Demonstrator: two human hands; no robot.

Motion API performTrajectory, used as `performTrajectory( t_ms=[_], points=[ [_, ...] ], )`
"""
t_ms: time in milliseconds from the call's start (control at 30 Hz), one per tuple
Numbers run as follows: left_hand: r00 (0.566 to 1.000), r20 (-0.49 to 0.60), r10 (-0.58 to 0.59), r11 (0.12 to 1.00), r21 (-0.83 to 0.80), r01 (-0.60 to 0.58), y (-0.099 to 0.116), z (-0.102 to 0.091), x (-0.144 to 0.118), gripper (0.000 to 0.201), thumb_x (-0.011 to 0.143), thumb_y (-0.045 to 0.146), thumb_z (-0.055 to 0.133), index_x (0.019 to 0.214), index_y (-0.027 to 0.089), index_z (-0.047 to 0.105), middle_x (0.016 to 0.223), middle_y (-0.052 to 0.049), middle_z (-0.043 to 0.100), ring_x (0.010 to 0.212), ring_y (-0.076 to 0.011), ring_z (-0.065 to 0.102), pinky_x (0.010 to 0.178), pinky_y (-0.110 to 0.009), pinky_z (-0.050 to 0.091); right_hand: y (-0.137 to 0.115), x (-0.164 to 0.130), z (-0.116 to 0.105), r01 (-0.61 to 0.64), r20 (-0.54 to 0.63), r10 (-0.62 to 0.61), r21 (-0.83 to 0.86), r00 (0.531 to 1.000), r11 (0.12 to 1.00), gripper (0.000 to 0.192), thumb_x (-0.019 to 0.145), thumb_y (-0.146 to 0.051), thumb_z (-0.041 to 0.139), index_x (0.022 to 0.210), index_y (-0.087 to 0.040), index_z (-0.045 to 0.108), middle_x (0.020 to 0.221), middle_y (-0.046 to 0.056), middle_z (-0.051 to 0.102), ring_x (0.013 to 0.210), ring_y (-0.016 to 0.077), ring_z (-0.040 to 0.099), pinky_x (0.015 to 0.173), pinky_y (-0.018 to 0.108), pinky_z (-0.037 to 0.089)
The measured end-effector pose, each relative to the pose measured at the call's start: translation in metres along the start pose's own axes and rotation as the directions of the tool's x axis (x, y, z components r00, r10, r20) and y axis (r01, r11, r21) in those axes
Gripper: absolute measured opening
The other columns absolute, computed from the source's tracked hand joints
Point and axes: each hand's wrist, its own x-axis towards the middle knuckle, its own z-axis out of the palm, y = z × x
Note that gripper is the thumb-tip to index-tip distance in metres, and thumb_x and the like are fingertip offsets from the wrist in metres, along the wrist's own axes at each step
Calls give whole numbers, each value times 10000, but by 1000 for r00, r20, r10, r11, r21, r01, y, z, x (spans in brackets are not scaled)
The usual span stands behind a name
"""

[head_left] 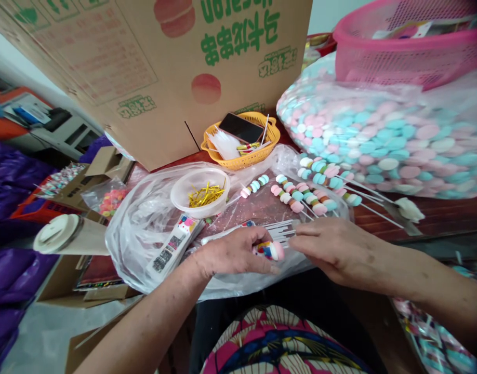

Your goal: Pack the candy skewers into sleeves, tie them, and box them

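My left hand (pixel 233 254) is closed around a candy skewer (pixel 270 250) with pink, white and coloured pieces at its end. My right hand (pixel 335 248) lies palm down just right of it, fingertips touching the skewer's end and a stack of clear printed wrappers (pixel 279 228). Both hands rest on a clear plastic sheet (pixel 145 228) on a dark red table (pixel 437 213). Beyond them lie several finished skewers of pink, blue and white candies (pixel 301 195).
A clear bowl of gold twist ties (pixel 201 193) sits left of centre. Behind are a yellow basket (pixel 244 139) holding a phone, a large cardboard box (pixel 153 67), a big bag of pastel candies (pixel 386 135) and a pink basket (pixel 413 41). A paper tube (pixel 67 235) lies left.
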Motion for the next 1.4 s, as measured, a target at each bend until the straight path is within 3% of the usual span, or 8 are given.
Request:
performTrajectory(
  t_ms=[100, 200, 333, 433, 600, 833, 1100, 1400],
  points=[
    [991, 127, -30, 972, -227, 58, 0, 0, -1, 422, 743, 483, 679, 1012, 167, 600, 829, 4, 567, 680, -99, 513, 540, -199, 361, 2, -3, 0, 19, -39, -21, -46, 999, 999, 233, 783, -25, 418, 749, -163, 603, 668, 27, 579, 602, 141, 469, 555, 284, 253],
    [969, 215, -118, 960, -223, 166, 2, 2, 2, 407, 850, 535, 538, 969, 152, 607, 767, -3, 574, 601, -91, 513, 460, -185, 312, 1, -2, 3, 36, -43, -41, -106, 998, 994, 224, 741, -14, 434, 726, -163, 601, 649, 32, 574, 578, 142, 442, 556, 300, 235],
    [998, 49, 26, 996, 84, -30, -1, 7, 8, 283, 874, 415, 535, 820, 144, 597, 687, 16, 543, 632, -100, 477, 579, -222, 380, 3, 2, 11, 19, -22, -21, -110, 1000, 994, 198, 714, -23, 463, 718, -169, 596, 648, 29, 576, 563, 145, 436, 543, 305, 213],
    [989, -73, 126, 981, 159, -113, -8, 4, 9, 282, 833, 406, 599, 970, 160, 598, 818, 0, 572, 748, -131, 492, 670, -245, 400, 7, 3, 13, 3, -51, -9, -124, 999, 992, 201, 757, -38, 455, 732, -170, 604, 677, 36, 594, 577, 147, 453, 544, 299, 224],
    [991, 111, -68, 990, 129, 54, -12, -8, 6, 396, 730, 488, 691, 931, 162, 592, 729, 34, 488, 671, -123, 436, 611, -236, 360, 9, 2, 11, 28, -52, -36, -152, 998, 988, 228, 735, -18, 436, 726, -166, 610, 677, 41, 597, 580, 151, 457, 560, 305, 239],
    [997, 78, -22, 989, 146, 10, -4, -3, -3, 386, 681, 467, 725, 853, 179, 534, 728, 48, 422, 662, -109, 372, 580, -215, 310, 9, -4, 6, 27, -64, -32, -79, 997, 997, 243, 785, -27, 421, 746, -161, 621, 657, 32, 584, 582, 150, 474, 535, 295, 233],
    [960, 255, -114, 975, 216, 58, -1, -6, -12, 384, 690, 485, 702, 704, 185, 463, 666, 49, 409, 627, -105, 377, 538, -206, 288, 8, -6, 8, 80, -64, -83, -54, 994, 995, 254, 768, -15, 422, 742, -160, 629, 633, 28, 578, 575, 148, 478, 541, 296, 235],
    [994, 93, -51, 972, 232, 28, -4, -3, -16, 329, 690, 442, 735, 754, 174, 554, 668, 60, 440, 626, -99, 383, 554, -197, 286, 6, -9, 5, 87, -100, -89, -22, 991, 996, 232, 813, -39, 430, 761, -166, 617, 653, 23, 573, 603, 143, 483, 556, 280, 265]
  ],
)
